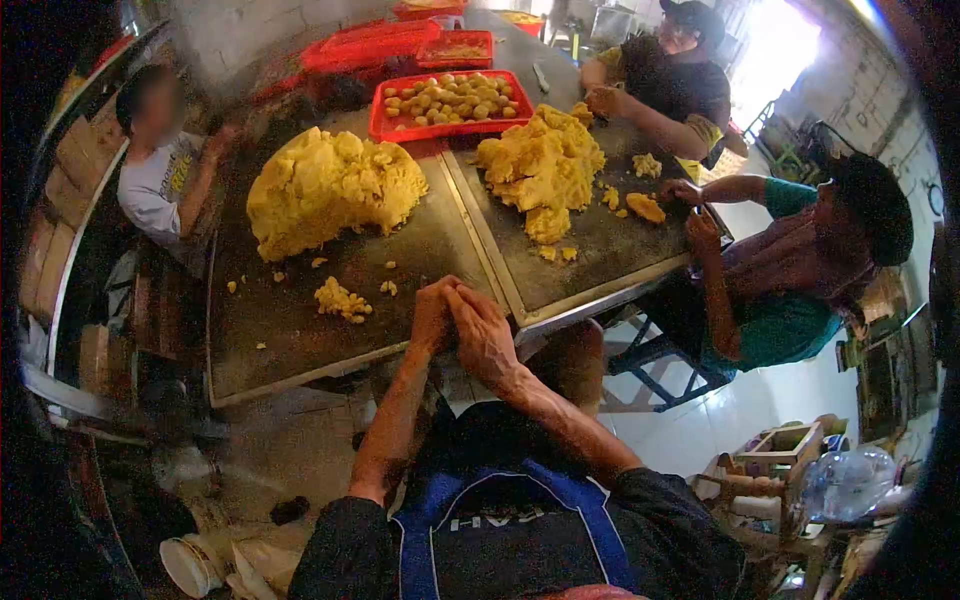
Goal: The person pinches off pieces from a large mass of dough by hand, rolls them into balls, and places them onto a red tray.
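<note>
My left hand [432,315] and my right hand [484,338] are pressed palm to palm over the near edge of the metal table [400,270]. Whatever lies between the palms, if anything, is hidden. Ahead and to the left sits a large mound of yellow dough [325,190]. A crumbly heap of dough pieces [341,300] lies left of my hands, with smaller crumbs scattered around it. Beyond a seam in the tabletop, a second yellow dough mound [545,165] rests on the right side.
A red tray [377,122] of round dough balls [450,98] stands behind the mounds, with more red trays [370,45] farther back. One person [165,190] is at the left; two others [665,90] work at the right. A blue stool [665,365] stands below.
</note>
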